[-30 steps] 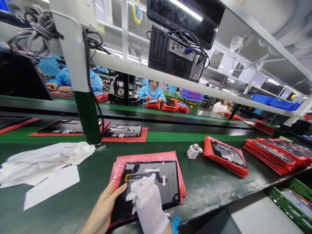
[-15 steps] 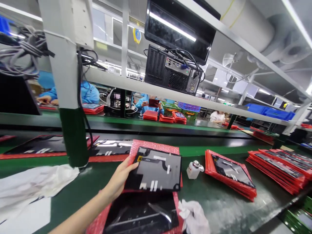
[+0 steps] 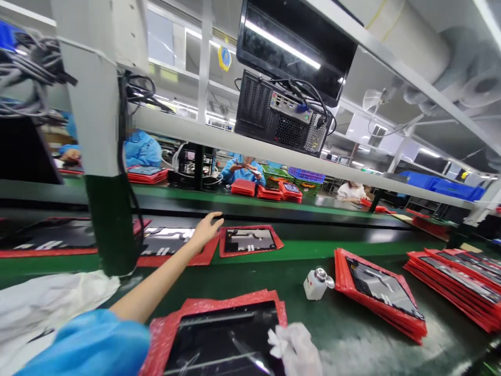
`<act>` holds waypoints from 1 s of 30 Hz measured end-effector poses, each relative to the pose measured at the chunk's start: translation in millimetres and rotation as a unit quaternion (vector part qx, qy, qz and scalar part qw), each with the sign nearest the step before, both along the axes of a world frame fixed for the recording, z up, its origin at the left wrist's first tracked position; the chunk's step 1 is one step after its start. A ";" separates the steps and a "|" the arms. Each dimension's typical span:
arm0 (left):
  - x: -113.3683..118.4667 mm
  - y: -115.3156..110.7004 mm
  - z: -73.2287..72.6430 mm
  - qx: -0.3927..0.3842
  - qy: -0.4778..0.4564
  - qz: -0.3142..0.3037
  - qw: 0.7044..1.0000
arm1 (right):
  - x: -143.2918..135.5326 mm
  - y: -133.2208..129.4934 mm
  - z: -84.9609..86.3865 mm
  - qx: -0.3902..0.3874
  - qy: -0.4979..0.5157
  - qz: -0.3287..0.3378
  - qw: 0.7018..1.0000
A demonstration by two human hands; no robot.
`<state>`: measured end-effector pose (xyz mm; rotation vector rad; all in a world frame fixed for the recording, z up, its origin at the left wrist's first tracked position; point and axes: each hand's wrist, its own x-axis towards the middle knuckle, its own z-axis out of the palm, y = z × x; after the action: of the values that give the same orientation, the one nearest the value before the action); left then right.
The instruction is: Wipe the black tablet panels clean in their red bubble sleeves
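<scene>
Fingers apart and holding nothing, my left hand (image 3: 208, 230) reaches over the far strip of the bench. Just right of it lies a dark panel (image 3: 250, 239) on a red bubble sleeve (image 3: 277, 237). Another panel (image 3: 156, 242) rests to its left, partly behind my forearm. Nearest me is a large black glossy panel (image 3: 227, 339) on red bubble wrap (image 3: 160, 329). At its right edge is my right hand (image 3: 296, 349), apparently in a loose white glove; its fingers are bunched and unclear.
A white dispenser bottle (image 3: 316, 283) stands right of centre. Beyond it are stacks of red sleeves with panels (image 3: 381, 287). White cloth (image 3: 58, 300) lies left, by a green-based post (image 3: 111, 224). A computer (image 3: 279, 115) hangs overhead. Several people sit across the bench.
The panel and sleeve that my left hand held have gone down onto the far strip, and that hand has let go. The white-gloved hand has shifted left to the black panel's edge.
</scene>
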<state>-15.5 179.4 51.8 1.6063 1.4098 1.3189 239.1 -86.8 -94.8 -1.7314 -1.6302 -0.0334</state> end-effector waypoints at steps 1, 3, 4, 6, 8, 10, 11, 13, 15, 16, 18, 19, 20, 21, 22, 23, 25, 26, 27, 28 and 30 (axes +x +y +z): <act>-17.7 -15.0 0.1 0.005 0.035 -0.014 0.999 | -18.8 14.2 -0.1 -0.015 -0.017 0.013 1.000; -53.5 -54.9 -7.0 -0.004 0.104 -0.029 0.994 | -69.3 43.4 1.0 -0.050 -0.056 0.047 0.996; -69.5 -78.3 -14.5 -0.015 0.135 -0.026 0.990 | -98.1 56.6 2.6 -0.067 -0.074 0.072 0.992; -93.1 -127.2 -35.4 -0.049 0.184 -0.005 0.982 | -150.9 77.6 9.2 -0.090 -0.103 0.125 0.983; -102.5 -171.1 -60.6 -0.092 0.210 0.002 0.973 | -178.5 89.7 20.4 -0.102 -0.116 0.153 0.976; -99.3 -203.5 -84.5 -0.130 0.182 -0.032 0.974 | -167.0 91.9 34.0 -0.108 -0.116 0.138 0.978; -94.7 -214.8 -94.7 -0.131 0.160 -0.046 0.977 | -147.4 88.8 40.0 -0.110 -0.114 0.112 0.981; -83.4 -227.9 -110.6 -0.103 0.127 -0.058 0.985 | -94.2 73.7 46.4 -0.111 -0.107 0.037 0.987; -72.9 -231.7 -121.0 -0.064 0.134 -0.047 0.988 | -48.7 48.3 41.7 -0.111 -0.104 -0.037 0.988; -68.6 -231.6 -124.4 -0.046 0.142 -0.039 0.988 | -37.4 33.6 35.0 -0.102 -0.112 -0.073 0.986; -61.5 -230.0 -127.7 -0.016 0.150 -0.015 0.988 | -43.7 5.6 15.5 -0.075 -0.130 -0.108 0.983; -58.6 -229.6 -127.6 -0.001 0.149 0.003 0.989 | -59.0 -5.5 4.5 -0.057 -0.139 -0.095 0.984; -56.0 -229.9 -126.3 0.014 0.144 0.021 0.989 | -79.0 -13.8 -6.0 -0.044 -0.145 -0.059 0.987; -53.4 -231.3 -123.9 0.028 0.135 0.035 0.990 | -99.8 -19.0 -15.1 -0.025 -0.151 0.010 0.988; -50.9 -233.6 -120.7 0.034 0.116 0.043 0.992 | -118.0 -21.8 -22.0 -0.015 -0.154 0.061 0.986; -48.3 -236.8 -117.1 0.029 0.087 0.044 0.995 | -130.6 -22.7 -26.5 -0.005 -0.157 0.098 0.983; -42.2 -244.6 -110.9 -0.014 -0.001 0.039 0.999 | -132.8 -22.1 -28.5 0.004 -0.156 0.113 0.981; -38.4 -248.3 -109.2 -0.047 -0.054 0.035 0.997 | -122.5 -21.5 -26.8 0.007 -0.154 0.102 0.983; -34.0 -251.2 -108.7 -0.077 -0.105 0.034 0.991 | -106.4 -20.8 -23.6 0.011 -0.153 0.079 0.985; -29.0 -253.1 -109.5 -0.101 -0.148 0.034 0.983 | -87.1 -19.6 -19.1 0.011 -0.147 0.044 0.988; -18.1 -253.7 -113.8 -0.128 -0.214 0.030 0.968 | -49.6 -13.2 -6.0 -0.011 -0.113 -0.026 0.993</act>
<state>-33.7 -74.4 -62.0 1.0413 1.3019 1.3543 189.5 -100.1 -100.8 -1.8411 -1.7513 -0.2447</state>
